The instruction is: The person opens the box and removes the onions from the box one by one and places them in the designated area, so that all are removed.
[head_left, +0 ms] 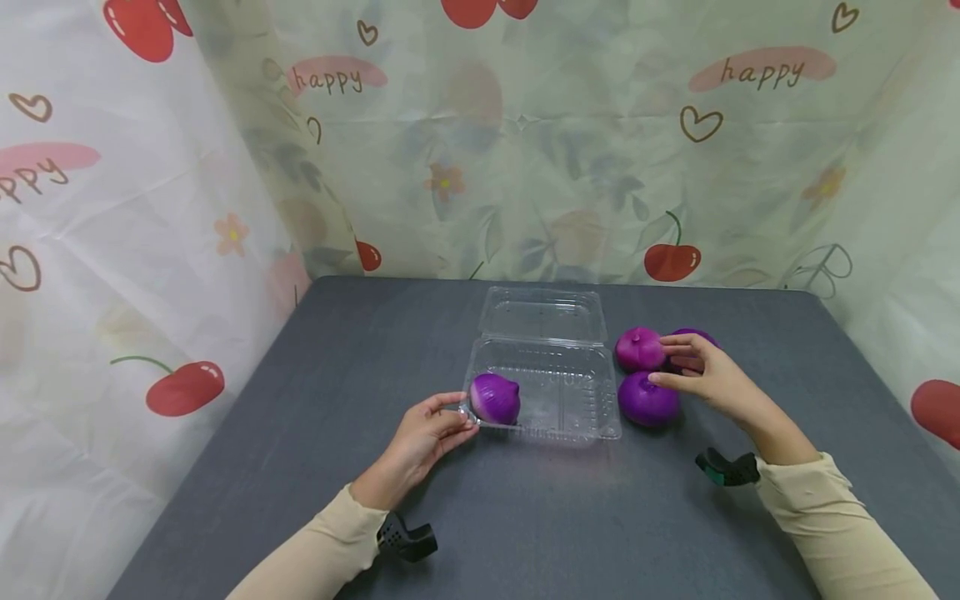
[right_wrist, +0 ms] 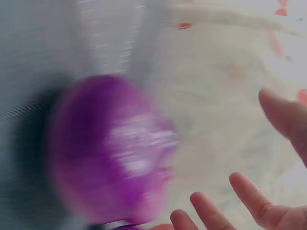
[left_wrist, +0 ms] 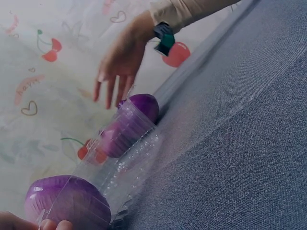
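A clear plastic clamshell box lies with its lid folded back. One purple onion sits inside at its left end. My left hand pinches the box's left front edge, fingertips close to that onion. Right of the box, three more onions are grouped: a pinkish-purple one, a darker one in front, and one behind partly covered by my right hand. That hand hovers over the group with fingers extended and apart, holding nothing; the right wrist view shows a gap between fingers and the blurred near onion.
The dark grey table extends around the box on all sides. A patterned curtain hangs behind the table and along both sides. Each wrist carries a black camera mount, the left one low over the table.
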`<move>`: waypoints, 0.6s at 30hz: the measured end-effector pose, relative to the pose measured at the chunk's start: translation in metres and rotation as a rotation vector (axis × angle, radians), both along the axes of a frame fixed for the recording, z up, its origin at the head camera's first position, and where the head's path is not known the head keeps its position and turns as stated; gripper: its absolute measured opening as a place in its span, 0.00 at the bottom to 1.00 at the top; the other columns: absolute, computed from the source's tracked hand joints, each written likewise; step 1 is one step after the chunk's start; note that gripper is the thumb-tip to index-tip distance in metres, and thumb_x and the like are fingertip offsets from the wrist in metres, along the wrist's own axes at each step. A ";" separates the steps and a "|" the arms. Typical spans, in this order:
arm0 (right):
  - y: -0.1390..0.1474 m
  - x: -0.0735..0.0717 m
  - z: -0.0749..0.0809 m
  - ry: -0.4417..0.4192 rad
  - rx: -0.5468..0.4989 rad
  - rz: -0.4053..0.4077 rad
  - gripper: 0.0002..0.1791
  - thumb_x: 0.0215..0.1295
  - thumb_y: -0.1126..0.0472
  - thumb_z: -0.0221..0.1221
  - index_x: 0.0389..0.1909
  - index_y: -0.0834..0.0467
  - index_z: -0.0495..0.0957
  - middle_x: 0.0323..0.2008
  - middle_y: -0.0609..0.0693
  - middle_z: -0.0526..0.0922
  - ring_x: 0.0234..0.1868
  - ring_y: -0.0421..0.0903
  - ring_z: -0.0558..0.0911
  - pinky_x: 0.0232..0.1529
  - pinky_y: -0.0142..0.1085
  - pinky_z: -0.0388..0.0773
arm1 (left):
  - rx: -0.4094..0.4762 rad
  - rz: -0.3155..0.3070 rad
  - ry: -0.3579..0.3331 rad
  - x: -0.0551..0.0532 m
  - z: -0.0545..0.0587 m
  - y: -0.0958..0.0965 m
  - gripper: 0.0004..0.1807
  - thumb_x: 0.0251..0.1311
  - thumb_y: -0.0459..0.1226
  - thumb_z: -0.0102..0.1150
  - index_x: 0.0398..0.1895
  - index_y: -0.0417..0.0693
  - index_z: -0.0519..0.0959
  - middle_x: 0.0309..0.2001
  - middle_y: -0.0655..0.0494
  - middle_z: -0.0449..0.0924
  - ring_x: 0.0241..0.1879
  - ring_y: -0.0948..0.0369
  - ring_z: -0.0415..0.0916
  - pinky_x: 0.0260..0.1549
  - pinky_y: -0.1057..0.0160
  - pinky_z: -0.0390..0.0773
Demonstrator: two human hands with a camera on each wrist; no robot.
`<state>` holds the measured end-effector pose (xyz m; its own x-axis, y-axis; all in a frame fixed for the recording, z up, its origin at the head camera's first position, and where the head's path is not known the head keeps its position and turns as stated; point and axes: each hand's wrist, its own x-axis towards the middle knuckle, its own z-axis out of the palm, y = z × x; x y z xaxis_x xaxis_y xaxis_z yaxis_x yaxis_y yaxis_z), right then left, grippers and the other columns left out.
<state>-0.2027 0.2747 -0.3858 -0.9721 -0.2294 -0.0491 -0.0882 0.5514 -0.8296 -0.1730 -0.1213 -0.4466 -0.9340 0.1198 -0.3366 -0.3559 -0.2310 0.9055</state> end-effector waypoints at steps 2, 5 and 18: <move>-0.005 0.001 0.014 0.042 -0.016 -0.011 0.37 0.66 0.51 0.61 0.67 0.65 0.58 0.65 0.67 0.64 0.66 0.66 0.65 0.57 0.37 0.77 | 0.000 0.001 0.002 0.000 0.000 0.000 0.21 0.62 0.24 0.53 0.59 0.36 0.71 0.31 0.51 0.79 0.35 0.59 0.83 0.49 0.54 0.83; -0.016 0.003 0.033 0.127 -0.069 -0.019 0.30 0.68 0.52 0.58 0.65 0.60 0.62 0.62 0.59 0.69 0.63 0.54 0.72 0.48 0.20 0.75 | -0.001 0.002 0.006 0.000 0.000 0.000 0.21 0.62 0.24 0.53 0.60 0.36 0.71 0.30 0.51 0.79 0.35 0.60 0.83 0.49 0.54 0.82; -0.095 0.007 0.064 0.309 -0.319 0.182 0.21 0.68 0.64 0.57 0.59 0.65 0.68 0.54 0.55 0.78 0.53 0.38 0.79 0.48 0.26 0.80 | 0.014 -0.002 0.013 0.002 0.002 0.001 0.22 0.62 0.23 0.52 0.60 0.35 0.70 0.29 0.52 0.79 0.34 0.60 0.83 0.45 0.58 0.85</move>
